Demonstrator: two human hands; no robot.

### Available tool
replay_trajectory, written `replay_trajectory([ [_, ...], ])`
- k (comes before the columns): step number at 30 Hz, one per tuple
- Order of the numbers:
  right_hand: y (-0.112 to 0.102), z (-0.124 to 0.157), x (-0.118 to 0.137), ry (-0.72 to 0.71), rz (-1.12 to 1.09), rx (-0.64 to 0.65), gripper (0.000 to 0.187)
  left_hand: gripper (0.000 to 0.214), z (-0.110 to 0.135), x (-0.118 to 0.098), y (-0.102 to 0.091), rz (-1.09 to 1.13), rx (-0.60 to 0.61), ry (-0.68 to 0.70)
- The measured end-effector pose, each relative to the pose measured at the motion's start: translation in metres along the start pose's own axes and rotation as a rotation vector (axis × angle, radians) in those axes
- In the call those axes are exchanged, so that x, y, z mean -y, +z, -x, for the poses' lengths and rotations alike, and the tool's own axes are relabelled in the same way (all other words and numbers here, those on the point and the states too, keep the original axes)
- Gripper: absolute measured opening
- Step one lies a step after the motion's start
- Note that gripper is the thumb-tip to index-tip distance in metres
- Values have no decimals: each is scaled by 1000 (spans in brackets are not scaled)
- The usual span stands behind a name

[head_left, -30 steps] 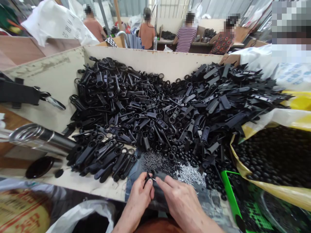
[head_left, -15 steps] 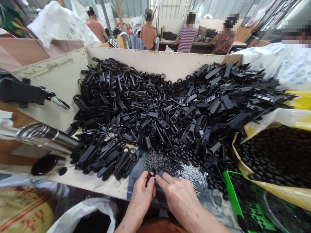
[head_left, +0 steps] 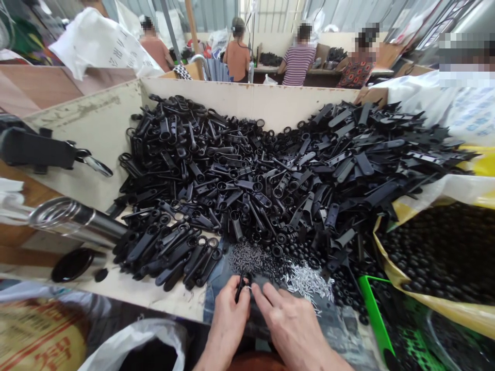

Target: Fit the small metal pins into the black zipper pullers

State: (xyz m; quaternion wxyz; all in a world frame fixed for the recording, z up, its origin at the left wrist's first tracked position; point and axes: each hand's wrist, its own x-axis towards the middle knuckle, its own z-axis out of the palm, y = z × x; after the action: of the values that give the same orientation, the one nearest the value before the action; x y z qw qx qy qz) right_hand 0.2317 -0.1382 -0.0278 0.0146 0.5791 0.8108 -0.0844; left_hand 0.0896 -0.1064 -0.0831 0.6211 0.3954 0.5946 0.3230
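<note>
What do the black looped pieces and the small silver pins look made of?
The black looped piece in the left hand looks like moulded plastic: even matte black, slight sheen. The small silver pins look like metal from their shine; which metal, I can't tell.

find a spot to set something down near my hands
Cream board shows between the black plastic parts and the near edge, left of the left hand. Crowded right of the right hand: silver pins and black rings run up to the green tray.

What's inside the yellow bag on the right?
The yellow bag holds a heap of small round black pieces; anything lying below the top layer is hidden by them.
</note>
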Motion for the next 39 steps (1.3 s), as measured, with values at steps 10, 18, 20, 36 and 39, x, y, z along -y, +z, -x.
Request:
replay_trajectory([
  [10, -58, -46, -4, 50, -175, 374, 17, 24, 1, -10, 1, -139, -35, 61],
  [18, -62, 11, 5, 144, -217, 326, 22, 31, -3, -7, -11, -339, -58, 159],
  [20, -62, 38, -13, 181, -335, 254, 15, 28, -5, -5, -14, -367, -80, 180],
  [36, -64, -58, -168, 65, -107, -184, 24, 52, 8, -67, 2, 507, 305, -294],
  [39, -66, -47, -155, 55, -188, -280, 30, 53, 5, -63, -4, 478, 230, -235],
])
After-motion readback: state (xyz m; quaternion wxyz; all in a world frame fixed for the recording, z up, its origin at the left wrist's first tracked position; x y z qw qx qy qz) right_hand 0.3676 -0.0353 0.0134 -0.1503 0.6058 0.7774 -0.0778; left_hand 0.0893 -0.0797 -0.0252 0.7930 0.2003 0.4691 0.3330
